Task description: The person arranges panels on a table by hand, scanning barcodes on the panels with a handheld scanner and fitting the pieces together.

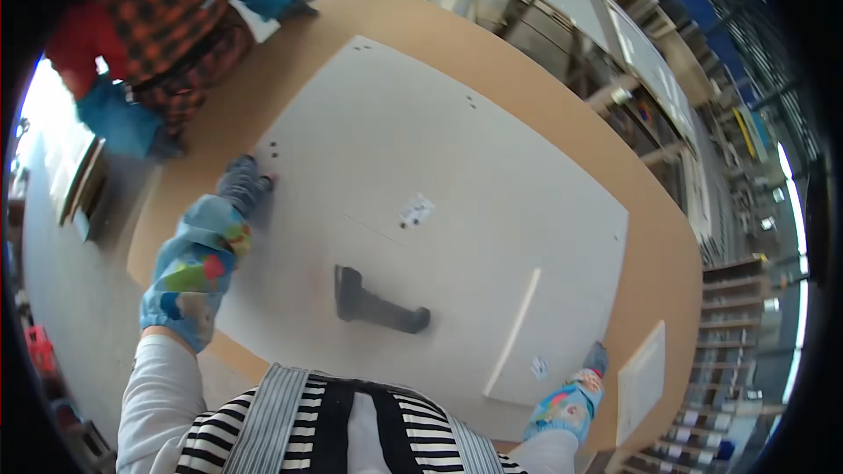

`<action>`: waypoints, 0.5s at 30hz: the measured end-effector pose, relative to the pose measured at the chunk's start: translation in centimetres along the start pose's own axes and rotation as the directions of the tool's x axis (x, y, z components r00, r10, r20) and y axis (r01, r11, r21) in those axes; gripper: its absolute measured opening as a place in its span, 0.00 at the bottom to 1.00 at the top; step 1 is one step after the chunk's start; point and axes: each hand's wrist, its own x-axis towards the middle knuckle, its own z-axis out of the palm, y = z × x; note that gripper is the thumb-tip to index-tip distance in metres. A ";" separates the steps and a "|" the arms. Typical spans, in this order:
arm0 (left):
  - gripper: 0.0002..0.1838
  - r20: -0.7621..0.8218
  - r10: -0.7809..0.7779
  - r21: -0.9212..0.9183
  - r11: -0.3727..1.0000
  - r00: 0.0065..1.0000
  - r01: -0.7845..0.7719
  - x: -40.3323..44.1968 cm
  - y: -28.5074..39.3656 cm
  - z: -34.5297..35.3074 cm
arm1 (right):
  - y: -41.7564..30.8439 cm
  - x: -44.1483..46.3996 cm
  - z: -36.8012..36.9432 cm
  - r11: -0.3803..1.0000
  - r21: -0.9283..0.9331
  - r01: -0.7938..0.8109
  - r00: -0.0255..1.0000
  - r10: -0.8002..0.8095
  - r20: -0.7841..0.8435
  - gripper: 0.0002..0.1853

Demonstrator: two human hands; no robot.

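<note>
Panel (474, 175) at dial centre on the board (660, 219) — left hand (243, 183) at its 10 o'clock edge, right hand (596, 358) near 4 (can't tell either grip). Steady both sides evenly.

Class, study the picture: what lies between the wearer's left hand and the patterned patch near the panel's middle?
In the head view, only bare pale panel shows between left hand and patterned patch.

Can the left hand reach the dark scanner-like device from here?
Probably yes: the left hand is at the edge of the pale panel, with nothing standing between it and the dark scanner-like device.
</note>
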 end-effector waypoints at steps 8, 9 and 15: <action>0.39 0.231 -0.385 -0.057 0.911 0.893 0.408 2.0 4.6 -4.5 | -4.1 -2.3 -2.0 0.996 -0.053 -0.072 0.993 0.066 -0.099 0.31; 0.39 0.236 -0.395 -0.048 0.908 0.888 0.416 2.0 4.3 -4.6 | -4.2 -2.5 -1.8 0.996 -0.051 -0.066 0.993 0.061 -0.105 0.31; 0.37 0.162 -0.422 0.028 0.906 0.892 0.423 4.2 2.1 -2.4 | -4.6 -3.3 -1.8 0.998 -0.029 -0.047 0.993 0.043 -0.108 0.31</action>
